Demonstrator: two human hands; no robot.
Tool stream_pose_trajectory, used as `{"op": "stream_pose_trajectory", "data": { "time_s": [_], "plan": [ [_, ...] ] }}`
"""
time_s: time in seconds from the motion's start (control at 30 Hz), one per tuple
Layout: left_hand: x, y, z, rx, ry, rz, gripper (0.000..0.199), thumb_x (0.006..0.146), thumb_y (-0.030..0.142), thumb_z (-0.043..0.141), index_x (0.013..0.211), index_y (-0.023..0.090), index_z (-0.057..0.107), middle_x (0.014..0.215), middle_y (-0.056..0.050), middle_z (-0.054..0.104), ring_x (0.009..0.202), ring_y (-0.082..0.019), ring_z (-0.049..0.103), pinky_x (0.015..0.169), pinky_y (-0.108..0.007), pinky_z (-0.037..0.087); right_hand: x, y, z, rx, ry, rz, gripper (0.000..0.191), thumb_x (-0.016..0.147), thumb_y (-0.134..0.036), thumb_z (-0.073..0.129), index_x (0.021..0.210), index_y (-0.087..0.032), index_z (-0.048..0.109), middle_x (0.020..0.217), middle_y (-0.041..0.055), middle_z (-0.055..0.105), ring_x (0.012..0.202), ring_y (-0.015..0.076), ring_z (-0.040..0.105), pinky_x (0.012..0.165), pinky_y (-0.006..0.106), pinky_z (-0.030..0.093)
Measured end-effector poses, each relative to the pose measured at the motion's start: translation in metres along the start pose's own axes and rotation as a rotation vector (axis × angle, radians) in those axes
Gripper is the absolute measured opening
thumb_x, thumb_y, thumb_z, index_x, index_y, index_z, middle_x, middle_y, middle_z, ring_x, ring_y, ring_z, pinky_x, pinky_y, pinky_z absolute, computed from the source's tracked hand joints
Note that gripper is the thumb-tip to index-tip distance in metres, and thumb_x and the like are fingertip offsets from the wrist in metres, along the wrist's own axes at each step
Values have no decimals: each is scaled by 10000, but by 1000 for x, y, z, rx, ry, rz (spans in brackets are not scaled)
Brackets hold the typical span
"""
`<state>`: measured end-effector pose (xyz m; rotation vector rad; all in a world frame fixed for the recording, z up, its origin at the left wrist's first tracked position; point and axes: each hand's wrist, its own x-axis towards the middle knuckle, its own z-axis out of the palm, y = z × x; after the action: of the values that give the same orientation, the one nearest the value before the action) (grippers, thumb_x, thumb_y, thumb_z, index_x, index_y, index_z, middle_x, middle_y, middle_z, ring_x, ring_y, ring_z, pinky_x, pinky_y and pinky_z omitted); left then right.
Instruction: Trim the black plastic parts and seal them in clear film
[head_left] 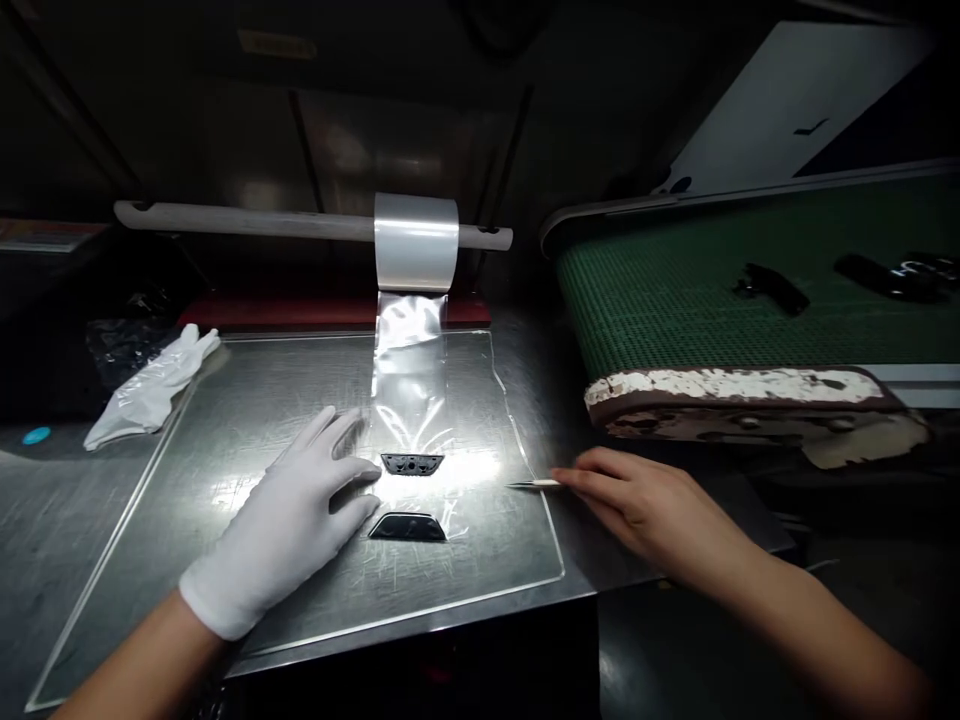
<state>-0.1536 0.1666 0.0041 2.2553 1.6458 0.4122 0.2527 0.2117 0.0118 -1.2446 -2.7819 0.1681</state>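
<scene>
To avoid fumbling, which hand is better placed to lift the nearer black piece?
Probably the left hand: open and beside the nearer black piece. The right hand is farther, holding a pointed tool.

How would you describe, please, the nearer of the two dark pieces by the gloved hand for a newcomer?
Start at the metal table and its pale-edged sheet, then find the gloved left hand over it. Just right of that hand, the nearer dark piece has a plain face with its long side in front; the farther piece shows a detailed face, long side behind.
</scene>
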Motion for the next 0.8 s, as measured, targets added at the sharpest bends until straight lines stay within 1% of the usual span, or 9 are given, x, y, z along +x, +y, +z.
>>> {"op": "stream_pose_trajectory", "data": {
  "time_s": [0.07,0.13,0.23,0.33,0.4,0.5,0.6,0.7,0.8],
  "plan": [
    [0,-2,1,-1,7,10,199,959,456,653,1079,321,736,1663,-19,400,1595,-346,227,1256,-613,342,-29,25,9,-6,88,53,287,1080,-295,515,1294,-311,706,1133,33,707,910,182,706,749,292,538],
    [0,-4,3,-16,14,20,199,957,436,662,1093,313,738,1636,-35,438,1584,-339,260,1261,-596,341,-50,43,21,-27,195,109,292,1075,-287,516,1290,-280,715,1121,56,710,931,211,708,772,324,548],
    [-4,-5,2,-71,34,5,224,956,433,670,1129,311,744,1632,-46,445,1567,-331,305,1260,-576,348,-60,47,34,-44,309,170,306,1065,-276,524,1291,-214,722,1108,112,697,989,291,676,832,424,545],
    [-12,9,-2,-81,109,2,236,983,412,637,1174,315,738,1659,-54,402,1573,-339,286,1258,-585,333,-42,21,37,-3,397,188,326,1053,-286,555,1319,-158,694,1168,163,658,1074,336,618,915,500,518],
    [-16,26,-4,-14,103,78,201,980,375,645,1140,294,735,1586,-73,475,1524,-343,348,1239,-568,352,-18,-10,35,60,416,145,313,1054,-276,558,1307,-146,690,1177,164,645,1098,316,595,948,480,509],
    [-16,52,1,146,-5,161,109,971,340,648,1001,251,705,1213,-97,647,1206,-320,569,1030,-513,503,26,-62,33,170,346,0,262,1052,-252,565,1255,-196,721,1116,106,660,1041,243,592,904,373,514],
    [-11,64,14,237,-36,156,155,1010,220,525,944,222,666,935,-82,638,930,-294,587,817,-478,513,63,-98,36,220,244,-117,256,1021,-187,588,1194,-262,762,1023,60,665,954,218,573,841,345,492],
    [-12,62,24,260,-28,169,256,995,93,416,913,196,635,869,-82,624,844,-291,553,774,-491,477,81,-111,39,231,169,-145,240,986,-141,610,1085,-251,799,967,61,654,907,221,550,809,354,468],
    [-25,57,24,227,-22,200,260,966,59,413,867,202,605,856,-70,611,835,-283,534,786,-490,464,84,-111,37,233,120,-146,252,968,-126,614,1078,-246,807,948,61,644,899,221,543,812,361,455]
  ]
}}
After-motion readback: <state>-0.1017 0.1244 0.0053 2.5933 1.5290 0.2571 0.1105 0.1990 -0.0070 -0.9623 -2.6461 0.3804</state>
